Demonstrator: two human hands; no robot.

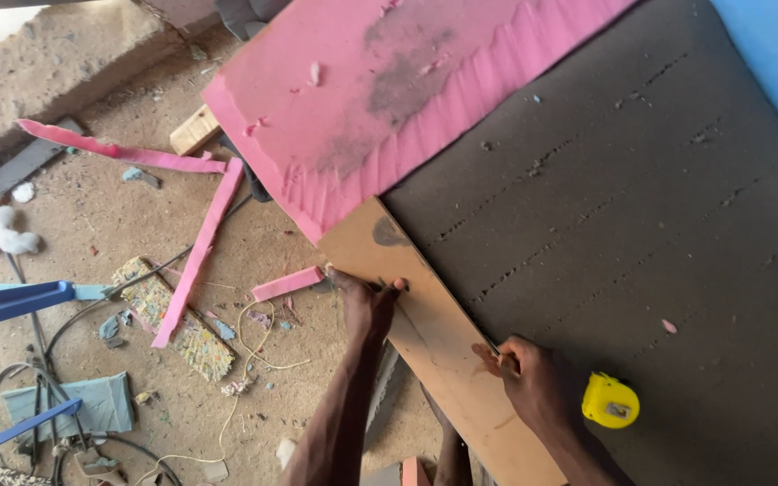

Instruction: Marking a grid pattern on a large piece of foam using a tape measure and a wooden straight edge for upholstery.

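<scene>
**Both hands on the board edge**

Your left hand (366, 301) presses flat on the brown board (425, 333), fingers spread, gripping nothing. Your right hand (524, 378) pinches closed at the dark foam sheet's (623, 225) edge, beside the yellow tape measure (610, 401). The board looks stiff and thin, best held by its rim; the pink foam (380, 99) above looks soft and light.

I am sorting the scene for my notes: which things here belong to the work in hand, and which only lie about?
In hand:
left hand and right hand on the brown board
dark grey foam sheet
pink foam slab
yellow tape measure

Lying about:
pink foam strips
speckled foam block
cables
blue metal bars
</scene>
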